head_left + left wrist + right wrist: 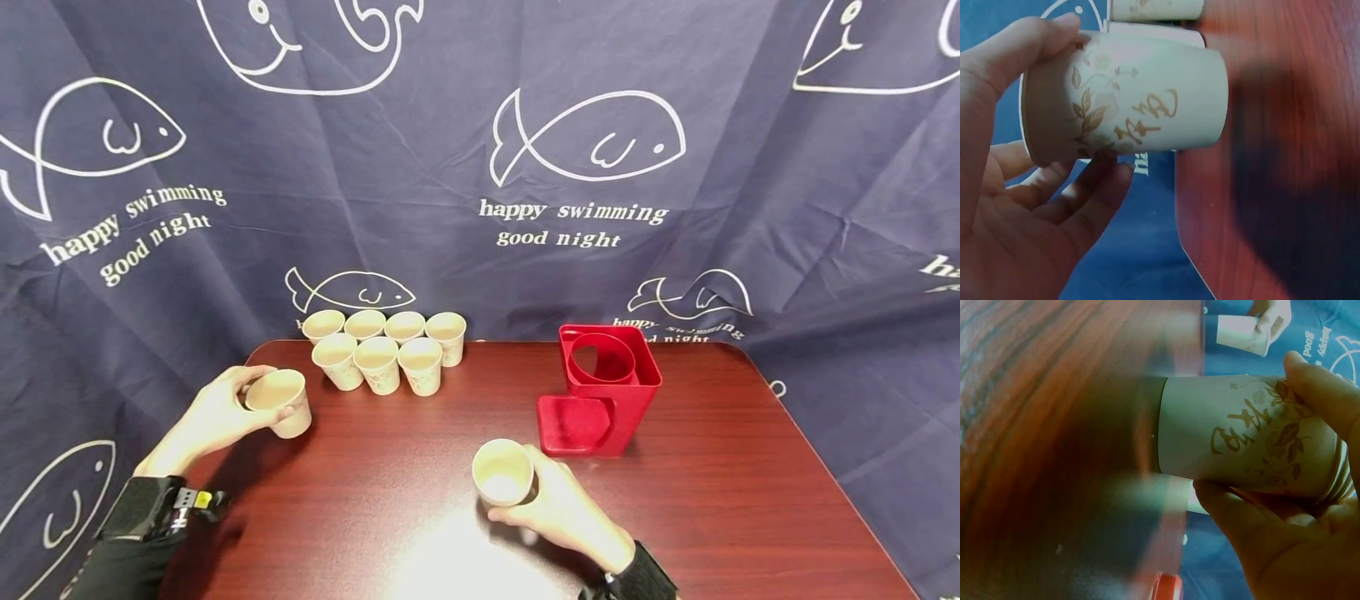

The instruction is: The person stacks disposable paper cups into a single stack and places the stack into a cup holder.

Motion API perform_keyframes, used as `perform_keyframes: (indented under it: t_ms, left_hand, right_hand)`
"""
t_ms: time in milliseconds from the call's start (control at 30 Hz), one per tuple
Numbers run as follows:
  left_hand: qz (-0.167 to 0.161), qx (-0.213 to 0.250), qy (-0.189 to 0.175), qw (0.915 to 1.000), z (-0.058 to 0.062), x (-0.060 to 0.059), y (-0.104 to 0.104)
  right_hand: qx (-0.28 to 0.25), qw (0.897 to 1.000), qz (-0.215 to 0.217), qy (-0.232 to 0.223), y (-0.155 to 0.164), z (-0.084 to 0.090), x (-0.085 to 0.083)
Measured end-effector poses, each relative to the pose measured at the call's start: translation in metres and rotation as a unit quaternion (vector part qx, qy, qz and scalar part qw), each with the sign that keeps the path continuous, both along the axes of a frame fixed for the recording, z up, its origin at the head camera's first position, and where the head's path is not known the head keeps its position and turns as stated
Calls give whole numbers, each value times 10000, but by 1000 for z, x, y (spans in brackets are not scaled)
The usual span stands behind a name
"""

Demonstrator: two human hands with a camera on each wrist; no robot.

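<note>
Closest to view, the right hand point(558, 500) curls round a cream paper cup point(503, 472) low over the dark red desk point(720, 500), thumb on one side and fingers under the rim; the right wrist view shows gold lettering and leaves printed on its wall. Off to the other side, the left hand point(217, 410) grips a second cup point(279, 402) the same way near the desk's left edge, its mouth tipped slightly up. Seven more cups point(384, 346) stand upright in two tight rows at the back, touching one another. A red cup holder point(603, 392) with a round opening on top stands just beyond the right hand.

Both cups look thin-walled, so I'd guess a firm squeeze could buckle one out of round. The left cup sits near the desk's edge and could drop off if let go carelessly. A stray swing of the left hand toward the back rows might topple several cups at once.
</note>
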State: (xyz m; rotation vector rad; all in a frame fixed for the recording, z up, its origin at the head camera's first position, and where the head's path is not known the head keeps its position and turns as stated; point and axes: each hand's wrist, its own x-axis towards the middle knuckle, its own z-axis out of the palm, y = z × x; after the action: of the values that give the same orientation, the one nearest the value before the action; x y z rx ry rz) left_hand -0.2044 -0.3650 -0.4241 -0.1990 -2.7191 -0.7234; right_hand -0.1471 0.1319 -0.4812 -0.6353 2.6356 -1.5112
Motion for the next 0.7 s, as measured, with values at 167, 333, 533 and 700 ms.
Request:
perform_keyframes:
  t_ms: [167, 333, 533, 700]
  left_hand:
    - [-281, 0, 83, 9996, 5, 3, 12]
    - [-427, 86, 55, 9990, 9, 5, 25]
    - [-729, 296, 350, 9963, 11, 1, 40]
    - [-954, 248, 564, 9935, 12, 1, 49]
  right_hand:
    - [-31, 10000, 12, -32, 0, 0, 0]
    - [-26, 10000, 11, -57, 0, -1, -1]
    - [-24, 10000, 21, -53, 2, -3, -2]
    - [-24, 9999, 63, -123, 3, -3, -3]
